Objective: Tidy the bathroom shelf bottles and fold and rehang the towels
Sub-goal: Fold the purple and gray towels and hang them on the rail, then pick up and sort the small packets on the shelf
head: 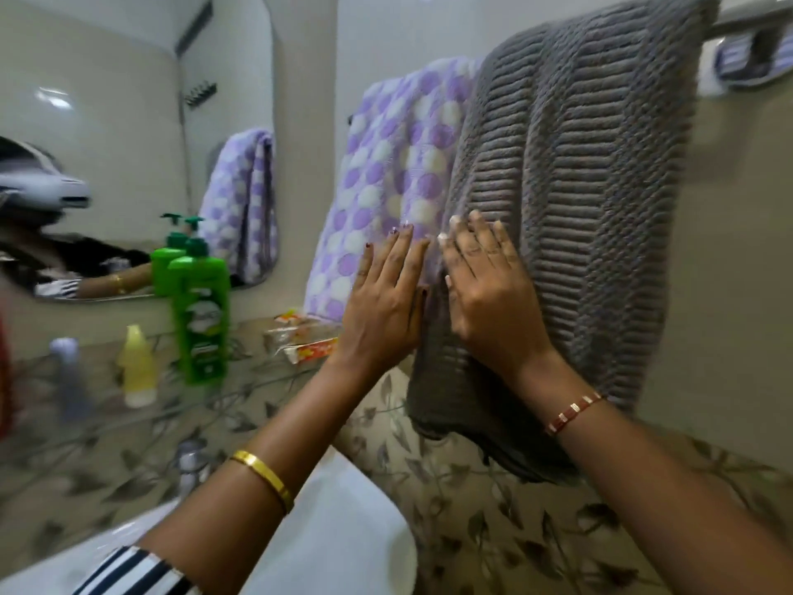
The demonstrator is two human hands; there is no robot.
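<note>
**Smoothing the Hung Towels**

On the glass shelf at left: tall green plastic pump bottle, small yellow plastic bottle. Over the rail, side by side: purple and white dotted soft towel, grey ribbed thick towel. Left hand flat, fingers straight, on the dotted towel. Right hand flat on the grey one, holding nothing. Best to press gently, stroke downward, keep edges even.

The grey ribbed towel hangs on the metal wall rail, overlapping the purple-and-white dotted towel to its left. Lower left, the green pump bottle stands right of the small yellow bottle on the glass shelf, before the wall mirror.
</note>
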